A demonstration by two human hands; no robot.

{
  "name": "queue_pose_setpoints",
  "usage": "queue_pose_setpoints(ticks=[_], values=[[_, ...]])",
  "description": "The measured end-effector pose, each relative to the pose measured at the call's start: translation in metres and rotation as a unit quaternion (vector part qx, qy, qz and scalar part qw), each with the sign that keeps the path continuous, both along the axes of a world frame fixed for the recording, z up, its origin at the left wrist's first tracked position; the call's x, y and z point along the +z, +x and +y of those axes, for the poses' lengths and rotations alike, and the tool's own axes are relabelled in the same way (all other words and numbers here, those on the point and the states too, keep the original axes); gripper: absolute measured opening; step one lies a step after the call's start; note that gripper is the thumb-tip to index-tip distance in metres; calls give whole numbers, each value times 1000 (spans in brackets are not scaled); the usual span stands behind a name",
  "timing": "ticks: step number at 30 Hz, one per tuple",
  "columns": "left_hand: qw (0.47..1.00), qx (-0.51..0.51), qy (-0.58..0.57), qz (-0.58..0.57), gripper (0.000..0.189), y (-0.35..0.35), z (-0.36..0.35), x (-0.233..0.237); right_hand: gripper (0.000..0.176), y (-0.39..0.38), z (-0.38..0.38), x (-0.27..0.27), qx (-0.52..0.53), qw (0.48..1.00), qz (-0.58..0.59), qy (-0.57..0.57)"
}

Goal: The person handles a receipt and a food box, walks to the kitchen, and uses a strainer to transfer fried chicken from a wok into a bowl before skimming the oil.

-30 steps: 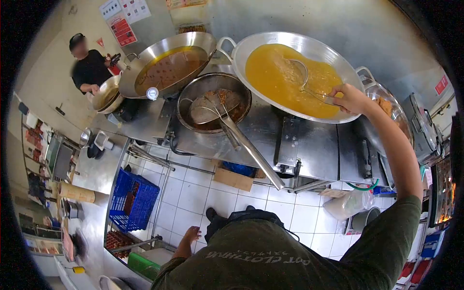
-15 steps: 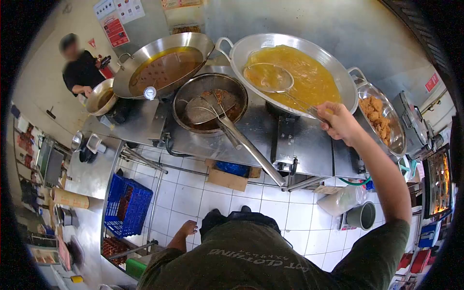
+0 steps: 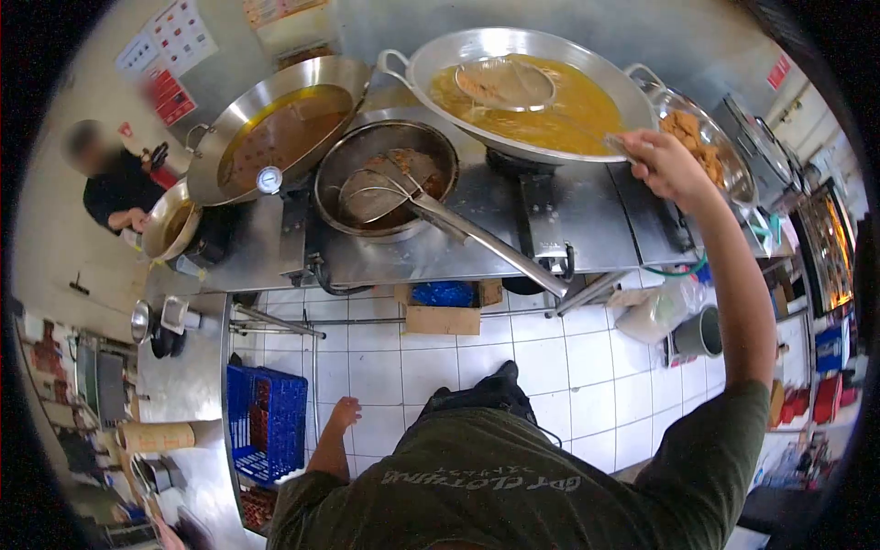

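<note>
My right hand (image 3: 667,167) is closed around the handle of a round wire-mesh skimmer (image 3: 506,85). The skimmer's mesh is over a wide wok (image 3: 632,112) of bubbling yellow oil (image 3: 573,119), with brownish crumbs in it. My left hand (image 3: 346,412) hangs beside my body above the tiled floor, holding nothing, its fingers loosely apart. In front of me a dark pot (image 3: 323,188) holds a strainer (image 3: 371,197) and other long-handled metal tools (image 3: 495,249). To the right of the wok, fried pieces (image 3: 694,142) lie in a metal bowl (image 3: 744,188).
A second wok (image 3: 206,174) of brown oil stands at left with a dial thermometer (image 3: 269,180) on its rim. Another person (image 3: 124,188) is beside a smaller pan (image 3: 160,240). Blue crates (image 3: 291,426), a cardboard box (image 3: 442,320) and a grey bucket (image 3: 701,332) are below.
My right hand has lifted the skimmer from the oil's surface and moved it toward the wok's far side. My view has shifted, and my left hand still hangs at my side.
</note>
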State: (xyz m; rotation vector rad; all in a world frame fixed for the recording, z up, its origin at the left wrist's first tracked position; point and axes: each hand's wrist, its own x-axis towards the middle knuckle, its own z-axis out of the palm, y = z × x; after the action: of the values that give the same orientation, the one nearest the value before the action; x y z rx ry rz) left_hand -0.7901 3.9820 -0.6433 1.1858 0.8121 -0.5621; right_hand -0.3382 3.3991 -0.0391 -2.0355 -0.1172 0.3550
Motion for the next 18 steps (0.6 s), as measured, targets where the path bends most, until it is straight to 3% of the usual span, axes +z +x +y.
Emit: queue_pose_setpoints(ticks=[2,5,8,12,14,16,18], values=[[998,58,14,-26,36,-25,-2,-12,25,18,-14,6,-36,999,-13,20],[999,-26,45,17,33,-57,-11,-9,25,49,-35,29,-68,980,-109,-150],[995,-60,63,43,34,-92,-46,0,25,118,-81,6,-39,868,-352,-348],[994,-79,66,36,35,-123,-105,1,17,134,-88,0,-84,761,-381,-518],[996,-57,55,36,35,-121,-139,3,14,145,-98,-2,-53,729,-387,-562],[998,-22,40,43,36,-116,-174,0,13,165,-112,-12,-34,708,-394,-586],[999,18,23,47,36,-110,-205,-6,13,193,-124,-22,24,726,-384,-570]])
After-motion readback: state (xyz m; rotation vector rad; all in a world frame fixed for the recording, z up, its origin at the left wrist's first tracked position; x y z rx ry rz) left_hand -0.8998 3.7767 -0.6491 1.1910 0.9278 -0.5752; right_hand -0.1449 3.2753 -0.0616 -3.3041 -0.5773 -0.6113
